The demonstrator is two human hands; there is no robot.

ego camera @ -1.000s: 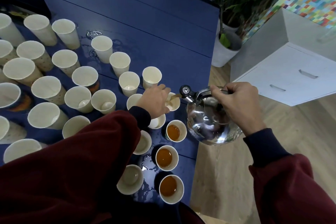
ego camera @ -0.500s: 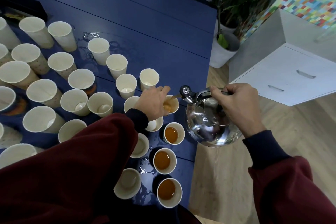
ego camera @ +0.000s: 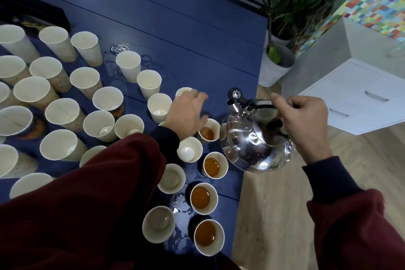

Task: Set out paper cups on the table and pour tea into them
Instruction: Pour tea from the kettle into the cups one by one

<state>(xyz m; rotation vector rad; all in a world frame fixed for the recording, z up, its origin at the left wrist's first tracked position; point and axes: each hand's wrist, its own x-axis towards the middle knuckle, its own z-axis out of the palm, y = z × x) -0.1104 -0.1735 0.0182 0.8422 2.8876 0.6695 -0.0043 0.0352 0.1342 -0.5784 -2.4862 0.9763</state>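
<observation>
Many white paper cups stand on the blue table point(ego camera: 197, 35). Several along the right edge hold amber tea, among them one cup point(ego camera: 207, 132) just left of the kettle and another point(ego camera: 212, 165) below it. My right hand point(ego camera: 304, 120) grips the black handle of a shiny steel kettle point(ego camera: 254, 142), held level above the table's right edge with its spout up. My left hand point(ego camera: 187, 113) hovers with fingers spread over the cups, partly covering an empty cup point(ego camera: 183, 92). An empty cup point(ego camera: 189, 149) stands by my left wrist.
Puddles of spilled liquid point(ego camera: 179, 206) lie between the near cups and near the far ones. A dark box point(ego camera: 39, 15) sits at the table's far left. Right of the table are wooden floor, a potted plant point(ego camera: 276, 61) and a white drawer cabinet point(ego camera: 355, 94).
Pouring has stopped: the kettle has tipped back and moved slightly right. My left hand has let go of the cup it steadied, which now holds tea, and has lifted toward the farther cup.
</observation>
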